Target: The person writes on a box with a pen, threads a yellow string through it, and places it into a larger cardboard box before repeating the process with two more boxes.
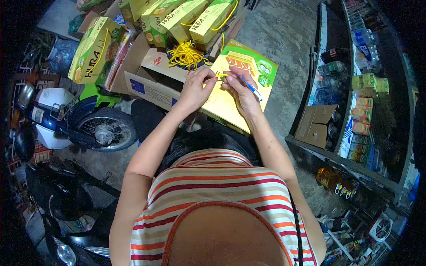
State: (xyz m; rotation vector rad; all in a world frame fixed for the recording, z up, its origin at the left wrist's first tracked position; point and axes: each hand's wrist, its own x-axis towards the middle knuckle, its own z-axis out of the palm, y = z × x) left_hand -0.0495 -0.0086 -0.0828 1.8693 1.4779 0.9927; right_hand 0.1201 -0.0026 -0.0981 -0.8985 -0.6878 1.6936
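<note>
My left hand pinches a short piece of yellow cord between thumb and fingertips. Close to it on the right, my right hand is closed, its fingertips at the other end of the cord. A slim blue-and-white pen rests in that hand, sticking out along the palm side. Beneath both hands a flat yellow-and-green box lies with its printed face up. Just past my left hand, a tangled bundle of yellow cords sits on a cardboard carton.
Several HURA boxes with yellow cord handles stand behind the carton, and another HURA box leans at the left. A motorbike wheel is at my left. Shelves with bottles and small packs line the right side.
</note>
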